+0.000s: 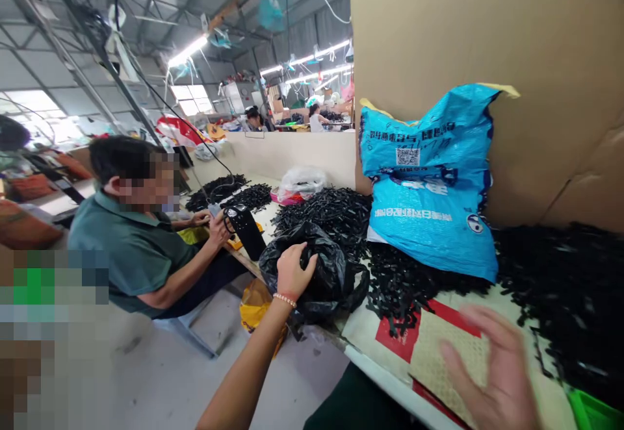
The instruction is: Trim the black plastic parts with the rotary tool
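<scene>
My left hand [295, 272], with a beaded bracelet at the wrist, is over the mouth of a black plastic bag [329, 287]. Its thumb and forefinger are apart; the other fingers are partly hidden, and I make out nothing held between them. The bag sags at the table's edge, its inside mostly dark. At lower right, my right hand [497, 368] is smeared by motion, its fingers stretched and thumb spread, holding nothing visible. Below it lies a flattened red and beige sheet [443, 345]. Small black pieces form a pile [565, 306] at the right.
A blue printed sack [431, 189] stands on black pieces against a cardboard wall [487, 27]. Another black pile [324, 212] lies behind the bag. To the left, a seated person [131, 248] works near a black upright device [244, 232]. A green container [595, 410] sits lower right.
</scene>
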`<control>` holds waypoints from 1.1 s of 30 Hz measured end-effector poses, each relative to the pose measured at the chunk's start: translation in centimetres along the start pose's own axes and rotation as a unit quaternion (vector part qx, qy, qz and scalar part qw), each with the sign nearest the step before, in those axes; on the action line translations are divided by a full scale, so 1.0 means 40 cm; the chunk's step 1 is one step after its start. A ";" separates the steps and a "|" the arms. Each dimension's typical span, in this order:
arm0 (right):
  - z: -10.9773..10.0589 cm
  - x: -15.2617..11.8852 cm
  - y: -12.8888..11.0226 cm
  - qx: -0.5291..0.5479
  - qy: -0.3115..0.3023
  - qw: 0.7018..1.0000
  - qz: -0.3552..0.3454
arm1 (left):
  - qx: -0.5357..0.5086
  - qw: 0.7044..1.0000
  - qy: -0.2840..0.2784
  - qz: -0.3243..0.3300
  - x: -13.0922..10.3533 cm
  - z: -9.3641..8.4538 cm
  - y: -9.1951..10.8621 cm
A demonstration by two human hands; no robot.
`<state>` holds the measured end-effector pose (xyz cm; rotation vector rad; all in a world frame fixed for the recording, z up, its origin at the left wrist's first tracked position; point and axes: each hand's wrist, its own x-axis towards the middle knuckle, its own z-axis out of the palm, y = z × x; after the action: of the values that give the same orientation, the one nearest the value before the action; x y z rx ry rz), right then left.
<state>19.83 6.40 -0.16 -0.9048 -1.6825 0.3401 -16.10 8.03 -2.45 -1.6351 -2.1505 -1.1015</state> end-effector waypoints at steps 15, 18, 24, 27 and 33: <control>0.484 0.244 0.038 0.072 -0.195 0.977 0.042 | 0.110 0.989 -0.072 0.061 0.152 0.025 -0.121; 0.444 0.315 0.024 0.030 -0.176 0.984 -0.012 | 0.107 0.991 -0.051 0.066 0.191 0.027 -0.133; 0.409 0.300 -0.009 -0.109 -0.209 0.967 -0.099 | 0.106 0.993 0.035 0.040 0.254 0.017 -0.134; 0.419 0.248 -0.073 -0.133 -0.197 0.942 -0.235 | 0.084 0.990 0.054 0.100 0.218 0.010 -0.119; 0.535 0.142 -0.074 -0.125 -0.416 0.868 -0.239 | 0.049 0.962 -0.140 0.230 0.085 -0.012 -0.122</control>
<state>-1.38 13.36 -1.14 -0.4898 -2.7318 0.1741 -21.81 9.72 -2.24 -2.1961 -1.7861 -0.6467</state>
